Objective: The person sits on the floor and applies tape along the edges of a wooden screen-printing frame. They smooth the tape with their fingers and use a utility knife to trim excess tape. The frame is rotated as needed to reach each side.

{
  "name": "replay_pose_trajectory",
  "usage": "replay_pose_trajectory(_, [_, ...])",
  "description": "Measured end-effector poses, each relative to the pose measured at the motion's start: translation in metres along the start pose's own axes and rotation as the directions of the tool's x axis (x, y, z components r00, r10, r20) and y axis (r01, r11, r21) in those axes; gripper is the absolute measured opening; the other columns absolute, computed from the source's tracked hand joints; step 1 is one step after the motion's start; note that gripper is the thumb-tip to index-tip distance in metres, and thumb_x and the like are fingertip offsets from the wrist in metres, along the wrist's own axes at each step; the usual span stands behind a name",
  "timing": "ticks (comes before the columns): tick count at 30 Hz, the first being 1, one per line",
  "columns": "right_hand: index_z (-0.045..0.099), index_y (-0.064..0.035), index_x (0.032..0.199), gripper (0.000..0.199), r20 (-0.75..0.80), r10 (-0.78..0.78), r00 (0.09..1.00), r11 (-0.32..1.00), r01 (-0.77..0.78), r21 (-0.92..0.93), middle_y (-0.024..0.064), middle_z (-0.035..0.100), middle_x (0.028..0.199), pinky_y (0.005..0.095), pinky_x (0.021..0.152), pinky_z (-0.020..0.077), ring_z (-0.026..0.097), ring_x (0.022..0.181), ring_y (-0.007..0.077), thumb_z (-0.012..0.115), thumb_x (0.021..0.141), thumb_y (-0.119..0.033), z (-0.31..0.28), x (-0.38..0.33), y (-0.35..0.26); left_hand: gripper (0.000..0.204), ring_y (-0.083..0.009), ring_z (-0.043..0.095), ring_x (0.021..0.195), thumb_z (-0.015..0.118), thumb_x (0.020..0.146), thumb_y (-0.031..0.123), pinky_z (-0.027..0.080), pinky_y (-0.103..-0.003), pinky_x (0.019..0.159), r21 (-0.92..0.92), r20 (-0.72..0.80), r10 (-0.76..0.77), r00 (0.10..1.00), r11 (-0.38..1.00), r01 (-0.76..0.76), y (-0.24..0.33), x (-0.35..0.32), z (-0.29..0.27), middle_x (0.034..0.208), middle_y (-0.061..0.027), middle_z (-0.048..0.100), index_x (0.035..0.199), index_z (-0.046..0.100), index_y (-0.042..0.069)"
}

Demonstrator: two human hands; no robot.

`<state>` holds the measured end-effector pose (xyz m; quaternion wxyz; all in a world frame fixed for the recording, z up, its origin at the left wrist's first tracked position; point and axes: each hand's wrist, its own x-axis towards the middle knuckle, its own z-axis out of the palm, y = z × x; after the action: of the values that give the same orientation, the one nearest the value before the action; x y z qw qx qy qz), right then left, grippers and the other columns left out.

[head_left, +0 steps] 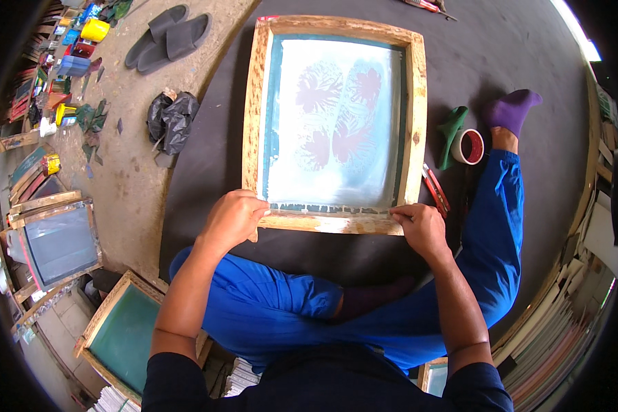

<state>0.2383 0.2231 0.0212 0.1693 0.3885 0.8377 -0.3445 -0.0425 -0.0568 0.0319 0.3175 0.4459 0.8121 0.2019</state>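
Note:
A wooden silk-screen frame (415, 123) lies in front of me on the dark surface. Its mesh (347, 161) is pale with a teal border and carries leafy flower shapes, in the outline of a pair of soles. My left hand (232, 216) is closed at the frame's near left corner, thumb and fingers pinched there. At the near right corner my right hand (422, 226) pinches the same way. A glossy band runs along the near rail between the hands; I cannot tell if it is a separate strip. The undersides of the fingers are hidden.
To the right lie a red utility knife (435, 190), a tape roll (468, 147) and a green cloth piece (452, 134), near my purple-socked foot (516, 110). Black sandals (168, 40) and a crumpled black bag (174, 120) are at left. More screens (127, 336) stand at lower left.

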Motion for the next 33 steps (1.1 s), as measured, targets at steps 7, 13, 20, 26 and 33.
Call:
replay_pose_trajectory(7, [0.083,-0.0191,0.103,0.018,-0.001,0.000,1.000,0.998,0.000,-0.059,0.0152,0.077,0.093,0.0435,0.081,0.0588,0.075,0.088,0.0360,0.073,0.090,-0.023,0.002,0.001,-0.003,0.012,-0.0369,0.070,0.082,0.075,0.088,0.011,0.055,-0.045,0.074,0.079,0.100,-0.024,0.995,0.997,0.016,0.002,0.005,-0.003,0.086,-0.0184,0.073,0.095,0.081,0.002])
replay_pose_trajectory(13, [0.084,-0.0203,0.103,0.018,0.028,0.016,0.999,0.991,-0.013,-0.133,0.0151,0.077,0.092,0.0445,0.080,0.0592,0.075,0.087,0.0356,0.072,0.090,-0.023,-0.001,0.004,-0.007,0.012,-0.0364,0.070,0.083,0.074,0.089,0.012,0.057,-0.045,0.077,0.149,0.127,-0.022,0.992,0.989,0.003,0.001,0.006,0.000,0.088,-0.0169,0.073,0.095,0.081,0.005])
replay_pose_trajectory(20, [0.084,-0.0172,0.101,0.016,0.049,0.043,0.998,0.982,-0.034,-0.183,0.0120,0.078,0.091,0.0422,0.081,0.0583,0.075,0.088,0.0324,0.074,0.088,-0.021,0.000,0.007,-0.007,0.012,-0.0346,0.071,0.083,0.070,0.088,0.012,0.057,-0.046,0.076,0.239,0.177,-0.026,0.984,0.971,-0.017,0.004,0.009,0.000,0.084,-0.0154,0.072,0.090,0.081,0.008])
replay_pose_trajectory(26, [0.084,-0.0205,0.103,0.019,0.056,0.007,0.998,0.984,0.003,-0.180,0.0149,0.077,0.092,0.0454,0.081,0.0590,0.075,0.086,0.0364,0.070,0.090,-0.021,-0.001,0.008,-0.004,0.012,-0.0341,0.072,0.084,0.068,0.086,0.010,0.058,-0.046,0.076,0.332,0.227,-0.079,0.971,0.943,-0.001,0.013,0.013,-0.004,0.083,-0.0148,0.071,0.086,0.079,0.007])
replay_pose_trajectory(33, [0.084,-0.0198,0.102,0.017,0.071,-0.013,0.997,0.981,0.026,-0.193,0.0146,0.077,0.092,0.0464,0.081,0.0586,0.075,0.087,0.0359,0.071,0.090,-0.022,0.001,0.009,-0.004,0.012,-0.0340,0.073,0.084,0.068,0.086,0.009,0.058,-0.046,0.076,0.371,0.262,-0.096,0.960,0.929,-0.008,0.011,0.013,0.000,0.083,-0.0152,0.071,0.086,0.079,0.007])
